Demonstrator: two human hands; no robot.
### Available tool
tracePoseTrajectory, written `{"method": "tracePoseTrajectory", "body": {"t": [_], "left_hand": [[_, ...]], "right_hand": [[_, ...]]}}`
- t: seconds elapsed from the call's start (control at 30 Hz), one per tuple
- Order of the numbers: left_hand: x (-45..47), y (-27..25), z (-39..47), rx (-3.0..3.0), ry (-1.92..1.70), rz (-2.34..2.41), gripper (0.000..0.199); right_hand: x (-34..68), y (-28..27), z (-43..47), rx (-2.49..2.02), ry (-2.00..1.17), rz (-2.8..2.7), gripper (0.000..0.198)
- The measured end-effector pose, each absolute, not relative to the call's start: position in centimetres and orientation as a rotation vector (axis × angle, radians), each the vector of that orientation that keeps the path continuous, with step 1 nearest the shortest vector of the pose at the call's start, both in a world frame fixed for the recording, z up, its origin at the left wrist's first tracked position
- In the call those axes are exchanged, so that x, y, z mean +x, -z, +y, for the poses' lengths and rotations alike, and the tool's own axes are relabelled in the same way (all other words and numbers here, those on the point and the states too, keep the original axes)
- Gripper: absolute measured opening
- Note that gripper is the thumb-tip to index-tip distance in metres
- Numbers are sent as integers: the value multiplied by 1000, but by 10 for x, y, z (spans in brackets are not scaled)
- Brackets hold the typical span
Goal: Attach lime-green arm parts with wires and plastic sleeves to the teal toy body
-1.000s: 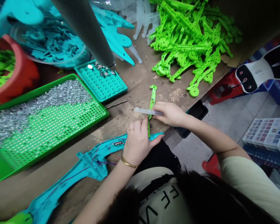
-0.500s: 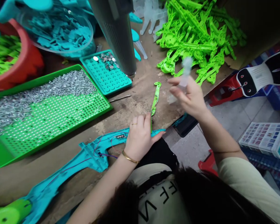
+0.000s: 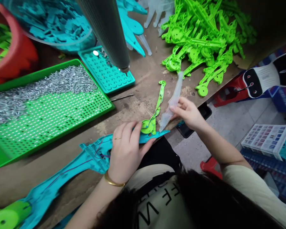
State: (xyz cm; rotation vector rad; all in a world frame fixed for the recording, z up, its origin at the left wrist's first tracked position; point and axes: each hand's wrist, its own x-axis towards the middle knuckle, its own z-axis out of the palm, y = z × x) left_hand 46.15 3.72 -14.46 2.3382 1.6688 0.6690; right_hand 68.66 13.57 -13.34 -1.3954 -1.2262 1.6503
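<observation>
A long blue plastic shell half [image 3: 72,167] with thin purple and red wires lies slantwise along the bench's near edge. My left hand [image 3: 126,146] is closed over its right part, fingers on the far side and thumb along the near side. A flat green plastic piece [image 3: 159,101] with a round end and a wire sits at the shell's right end, its narrow arm pointing away from me. My right hand [image 3: 188,111] pinches a translucent white plastic piece [image 3: 175,97], tilted, its lower tip close to the green piece and the blue shell's tip.
A green perforated tray [image 3: 69,117] of screws lies at left, beside a teal tray [image 3: 114,78] holding small metal discs. An electric screwdriver [image 3: 109,38] hangs above. A metal rod [image 3: 122,97] lies nearby. Green parts [image 3: 200,38] are piled at the back right.
My right hand has brought the translucent piece down and toward me, beside the green piece. My left hand has slid left along the shell, uncovering the green piece's round end.
</observation>
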Motion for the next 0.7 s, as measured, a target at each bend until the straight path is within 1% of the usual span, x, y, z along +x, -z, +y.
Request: {"method": "tracePoseTrajectory", "body": {"t": [0.07, 0.13, 0.2, 0.37, 0.7], "left_hand": [[468, 149, 37, 2344, -673, 1648, 65], [473, 154, 37, 2351, -649, 1618, 75], [476, 158, 38, 2361, -626, 1605, 79], [476, 166, 39, 2390, -672, 1634, 79], [478, 168, 38, 2408, -681, 1684, 78]], "right_hand": [[679, 140, 131, -1393, -1848, -1085, 41], [675, 148, 129, -1403, -1885, -1010, 42], [674, 154, 129, -1421, -1870, -980, 42], [672, 153, 131, -1487, -1848, -957, 48], [667, 152, 136, -1602, -1849, -1041, 49]]}}
